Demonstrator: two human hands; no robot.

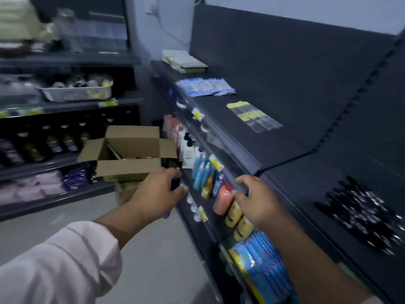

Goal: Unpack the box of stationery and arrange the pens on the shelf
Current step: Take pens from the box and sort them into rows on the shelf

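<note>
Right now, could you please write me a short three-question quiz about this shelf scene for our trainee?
1. True or false: the cardboard box has its flaps open.
2. Which hand grips the shelf edge? A: the left hand. B: the right hand.
3. Fill in: the pens piled on the shelf are ___ in colour.
Key: 1 true; 2 B; 3 black.

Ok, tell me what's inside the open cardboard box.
Inside the cardboard box, a slanted cardboard piece and blurred brownish tops low down; its front wall hides whatever lies deeper.
</note>
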